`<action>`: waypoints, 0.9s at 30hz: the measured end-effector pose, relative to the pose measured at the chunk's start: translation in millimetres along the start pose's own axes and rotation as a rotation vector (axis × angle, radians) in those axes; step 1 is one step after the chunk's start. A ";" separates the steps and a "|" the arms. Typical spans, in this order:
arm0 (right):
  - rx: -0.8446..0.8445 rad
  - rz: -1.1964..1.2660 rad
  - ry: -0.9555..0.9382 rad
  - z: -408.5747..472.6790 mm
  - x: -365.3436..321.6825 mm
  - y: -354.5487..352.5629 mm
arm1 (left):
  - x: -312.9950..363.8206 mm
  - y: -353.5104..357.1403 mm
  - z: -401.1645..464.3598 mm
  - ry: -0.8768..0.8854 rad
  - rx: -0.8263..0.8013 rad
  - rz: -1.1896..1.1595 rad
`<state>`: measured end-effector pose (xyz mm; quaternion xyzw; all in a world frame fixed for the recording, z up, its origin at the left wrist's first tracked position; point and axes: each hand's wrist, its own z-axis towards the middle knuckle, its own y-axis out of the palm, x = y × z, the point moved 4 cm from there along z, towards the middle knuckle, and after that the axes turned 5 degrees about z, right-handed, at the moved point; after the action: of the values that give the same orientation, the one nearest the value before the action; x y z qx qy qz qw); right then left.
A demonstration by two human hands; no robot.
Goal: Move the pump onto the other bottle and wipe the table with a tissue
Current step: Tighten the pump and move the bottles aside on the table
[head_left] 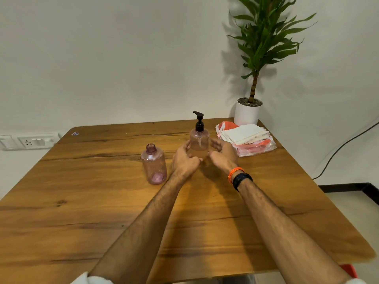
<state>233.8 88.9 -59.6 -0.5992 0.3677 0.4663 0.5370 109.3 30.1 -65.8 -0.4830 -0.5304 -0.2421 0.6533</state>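
A clear pink bottle (199, 141) stands upright on the wooden table (102, 201), past the middle, with a black pump (199, 120) screwed on top. My left hand (184, 159) wraps its lower left side, fingers curled on it. My right hand (222, 152) is just right of the bottle, fingers spread, touching or nearly touching it. A second pink bottle (154, 163), open-necked and without a pump, stands to the left. A stack of white tissues (244, 133) lies on an orange-and-clear plastic pack (256, 147) to the right.
A potted plant in a white pot (247, 111) stands at the table's far right corner against the wall. A wall socket plate (30, 141) is at the far left. A black cable (344, 146) hangs right of the table.
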 end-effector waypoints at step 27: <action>-0.100 -0.191 -0.256 -70.7 -25.0 118.3 | -99.1 -156.1 -77.0 -0.091 0.281 0.029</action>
<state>126.7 -0.4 -72.1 -0.5931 0.2140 0.5035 0.5907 -16.4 -122.7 -97.0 -0.4047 -0.5811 -0.1341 0.6932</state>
